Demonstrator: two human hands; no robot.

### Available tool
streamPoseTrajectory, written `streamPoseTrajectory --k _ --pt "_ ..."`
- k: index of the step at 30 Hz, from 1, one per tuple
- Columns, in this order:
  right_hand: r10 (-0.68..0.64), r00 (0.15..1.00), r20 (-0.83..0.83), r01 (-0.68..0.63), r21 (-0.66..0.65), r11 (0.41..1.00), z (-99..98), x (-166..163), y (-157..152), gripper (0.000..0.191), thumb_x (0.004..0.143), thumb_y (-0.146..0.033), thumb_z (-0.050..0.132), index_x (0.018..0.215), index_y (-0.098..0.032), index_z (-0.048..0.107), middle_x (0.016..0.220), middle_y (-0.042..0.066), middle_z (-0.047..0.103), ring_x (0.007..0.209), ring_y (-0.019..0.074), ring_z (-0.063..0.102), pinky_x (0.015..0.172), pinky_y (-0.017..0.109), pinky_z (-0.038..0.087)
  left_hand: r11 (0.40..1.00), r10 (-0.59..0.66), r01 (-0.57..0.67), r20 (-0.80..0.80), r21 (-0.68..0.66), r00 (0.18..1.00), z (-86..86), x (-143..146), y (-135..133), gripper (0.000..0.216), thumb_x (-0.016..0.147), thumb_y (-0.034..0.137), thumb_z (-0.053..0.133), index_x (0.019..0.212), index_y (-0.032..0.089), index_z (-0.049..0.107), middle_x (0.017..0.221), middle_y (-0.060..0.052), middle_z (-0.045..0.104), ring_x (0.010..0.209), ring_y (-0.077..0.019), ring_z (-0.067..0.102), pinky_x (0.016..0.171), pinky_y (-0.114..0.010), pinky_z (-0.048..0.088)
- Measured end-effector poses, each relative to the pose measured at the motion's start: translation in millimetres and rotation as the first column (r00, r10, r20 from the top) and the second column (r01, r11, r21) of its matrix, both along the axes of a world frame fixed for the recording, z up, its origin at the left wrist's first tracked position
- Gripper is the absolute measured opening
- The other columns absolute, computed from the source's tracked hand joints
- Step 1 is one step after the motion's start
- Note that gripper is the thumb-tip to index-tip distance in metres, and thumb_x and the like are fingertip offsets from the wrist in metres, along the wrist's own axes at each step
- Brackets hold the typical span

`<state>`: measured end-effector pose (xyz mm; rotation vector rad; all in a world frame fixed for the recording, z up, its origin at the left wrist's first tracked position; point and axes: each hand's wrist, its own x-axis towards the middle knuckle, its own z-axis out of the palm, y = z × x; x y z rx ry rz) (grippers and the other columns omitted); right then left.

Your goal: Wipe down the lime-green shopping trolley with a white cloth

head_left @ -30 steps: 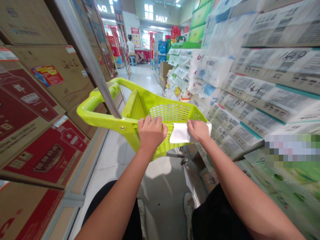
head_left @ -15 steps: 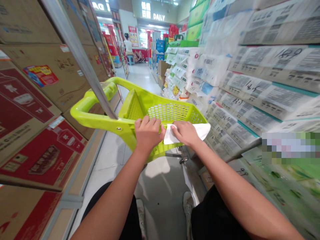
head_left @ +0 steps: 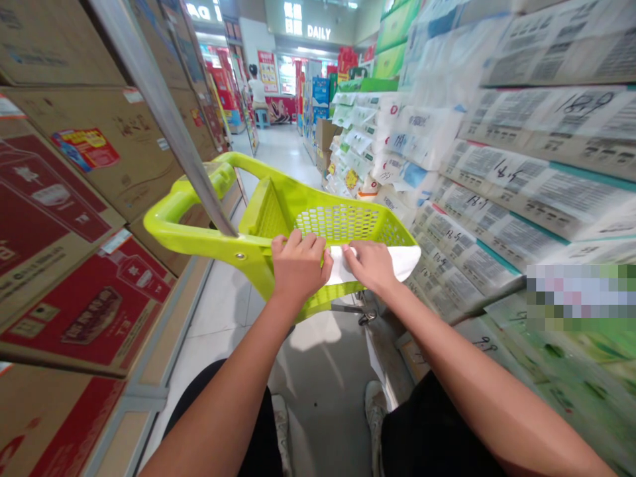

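Observation:
A lime green plastic shopping basket (head_left: 278, 205) on wheels stands in a store aisle in front of me. My left hand (head_left: 298, 265) is curled over the basket's near rim, gripping it. Right beside it, my right hand (head_left: 370, 265) presses a white cloth (head_left: 405, 260) flat against the same rim, fingers lying over the cloth. The two hands almost touch. The basket's looped handle (head_left: 173, 218) sticks out to the left.
Stacked cardboard boxes (head_left: 89, 218) on shelves line the left side, with a slanted metal bar (head_left: 163, 112) crossing in front. Packs of tissue paper (head_left: 497, 179) fill the right shelves. The tiled aisle (head_left: 288, 152) runs ahead; a person (head_left: 257, 89) sits far down it.
My right hand has slid the white cloth leftwards along the rim, from the right end until it is next to my left hand. The left hand has kept its grip.

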<state>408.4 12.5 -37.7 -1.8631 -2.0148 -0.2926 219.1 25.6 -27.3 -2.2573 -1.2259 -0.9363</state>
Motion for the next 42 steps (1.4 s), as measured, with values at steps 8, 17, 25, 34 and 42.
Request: streamPoseTrajectory --k 8,17,25,34,42 --pt "-0.200 0.974 0.103 0.213 -0.129 0.969 0.8 50.8 7.2 0.065 0.107 -0.054 0.027 0.094 -0.018 0.079 0.091 0.015 0.078 0.087 0.0294 0.072 0.070 0.034 0.034 1.000 0.016 -0.016 -0.020 0.001 1.000 -1.4 -2.9 -3.1 0.023 0.098 0.034 0.048 0.089 0.022 0.065 0.089 -0.009 0.071 0.096 -0.0307 0.057 0.089 -0.050 0.031" --pt "-0.064 0.997 0.048 0.067 -0.063 0.996 -4.1 33.9 5.9 0.062 0.106 -0.058 0.032 0.091 -0.019 0.078 0.092 0.013 0.079 0.087 0.0257 0.071 0.072 0.033 0.034 0.999 0.035 -0.035 0.048 0.001 0.998 -2.3 3.9 1.0 0.022 0.096 0.035 0.052 0.087 0.021 0.066 0.088 -0.010 0.073 0.097 -0.0321 0.058 0.090 -0.052 0.031" --pt "-0.001 0.997 0.077 0.008 -0.090 0.996 0.8 25.7 4.9 0.062 0.107 -0.058 0.029 0.088 -0.019 0.074 0.090 0.013 0.077 0.086 0.0257 0.070 0.072 0.033 0.033 0.999 0.051 -0.051 0.022 0.003 0.998 -1.5 -1.9 1.1 0.024 0.097 0.032 0.049 0.084 0.021 0.066 0.085 -0.010 0.072 0.094 -0.0311 0.058 0.088 -0.050 0.032" --pt "-0.175 0.983 0.057 0.180 -0.091 0.979 -6.4 47.6 12.5 0.059 0.103 -0.058 0.035 0.091 -0.020 0.078 0.089 0.014 0.078 0.086 0.0278 0.070 0.072 0.034 0.032 0.998 0.067 -0.067 0.031 0.011 0.997 -2.8 1.1 3.2 0.021 0.095 0.032 0.052 0.086 0.021 0.067 0.086 -0.011 0.071 0.094 -0.0321 0.057 0.089 -0.052 0.031" --pt "0.055 0.996 0.068 -0.056 0.007 0.998 -4.2 9.1 1.2 0.049 0.104 -0.053 0.038 0.088 -0.019 0.070 0.090 0.010 0.077 0.088 0.0245 0.068 0.074 0.034 0.030 0.999 0.036 -0.035 0.045 -0.019 0.998 -1.9 -1.0 -0.1 0.020 0.094 0.030 0.052 0.085 0.021 0.068 0.086 -0.011 0.072 0.094 -0.0317 0.056 0.089 -0.051 0.031"
